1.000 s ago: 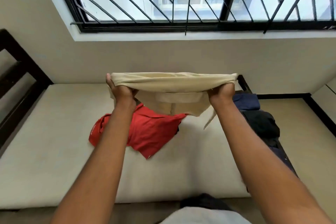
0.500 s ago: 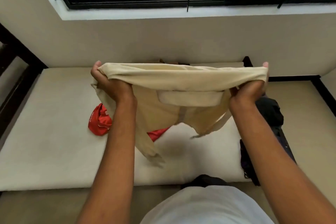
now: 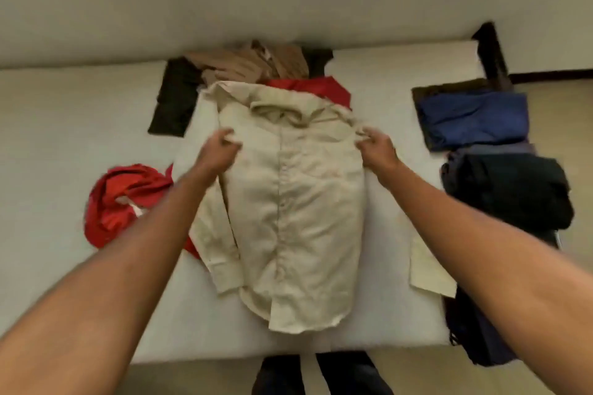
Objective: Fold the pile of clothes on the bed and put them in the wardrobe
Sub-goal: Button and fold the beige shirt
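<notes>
cream shirt (image 3: 298,212) flat on bed (image 3: 64,144) | left hand (image 3: 221,149) pinches shoulder | right hand (image 3: 375,147) pinches shoulder

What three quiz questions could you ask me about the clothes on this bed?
1. True or false: the cream button-up shirt lies spread out on the white mattress.
2. Short answer: is the crumpled red cloth on the person's left or right of the shirt?
3. Pick one: the left hand and the right hand both pinch
A. the shirt near its shoulders
B. the red cloth
C. the folded blue cloth

Key: 1 true. 2 left. 3 A.
</notes>
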Tool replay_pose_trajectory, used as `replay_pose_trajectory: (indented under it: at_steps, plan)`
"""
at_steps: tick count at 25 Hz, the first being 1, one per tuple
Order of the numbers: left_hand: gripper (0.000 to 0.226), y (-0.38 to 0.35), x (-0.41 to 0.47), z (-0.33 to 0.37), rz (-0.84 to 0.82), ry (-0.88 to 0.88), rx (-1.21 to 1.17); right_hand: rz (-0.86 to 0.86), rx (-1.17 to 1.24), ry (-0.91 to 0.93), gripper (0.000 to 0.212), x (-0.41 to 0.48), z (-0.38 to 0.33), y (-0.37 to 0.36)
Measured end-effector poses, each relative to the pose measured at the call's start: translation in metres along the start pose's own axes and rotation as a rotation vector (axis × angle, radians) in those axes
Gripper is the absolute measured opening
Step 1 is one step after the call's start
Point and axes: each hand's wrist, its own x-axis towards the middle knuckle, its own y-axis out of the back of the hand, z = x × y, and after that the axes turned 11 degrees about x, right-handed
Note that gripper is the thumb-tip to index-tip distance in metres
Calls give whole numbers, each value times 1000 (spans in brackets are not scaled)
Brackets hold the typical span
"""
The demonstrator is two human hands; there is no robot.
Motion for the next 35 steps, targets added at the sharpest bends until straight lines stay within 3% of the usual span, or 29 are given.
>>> replay_pose_trajectory:
  at_steps: [3, 5, 8, 10, 13, 16, 19, 21, 24, 26, 28, 30, 33, 35]
  plan:
    - [60, -88, -27, -102, -266, 22, 259, -51, -229, -107, 41, -29, 116, -8]
    - [56, -123, -56, -166, -304, 101, 271, -14, -268, -221, 51, -72, 183, -11]
    - [53, -133, -91, -227, -229, 389, 206, 116, -233, -403, 79, -119, 244, -17]
    - [75, -128, -109, -253, -174, 459, 377, 126, -124, -462, 87, -138, 268, -19]
    - [103, -122, -119, -287, -119, 465, 516, 90, 3, -543, 67, -150, 284, -25]
    - [91, -118, -106, -298, 6, 528, 200, 8, -68, -528, 51, -150, 282, -28]
    - [44, -118, -97, -275, 159, 240, 136, -52, -85, -443, 53, -150, 271, -23]
    - [24, -126, -101, -253, 52, 41, 127, 7, -108, -382, 53, -154, 260, -13]
    - [53, -152, -112, -236, -217, -22, 108, 81, -69, -374, 58, -160, 251, 4]
    - [77, -172, -111, -236, -121, 106, 163, -27, -116, -400, 65, -160, 257, 5]
    - [84, -184, -106, -240, 25, 302, 202, -97, -146, -430, 66, -159, 274, 1]
    - [78, -188, -102, -249, 113, 346, 202, -5, 120, -469, 58, -156, 288, -3]
    - [62, -183, -113, -274, 154, 80, 207, 110, 773, -533, 55, -154, 298, -11]
    - [62, -175, -123, -292, 136, -137, 298, 101, 777, -541, 57, -158, 300, -16]
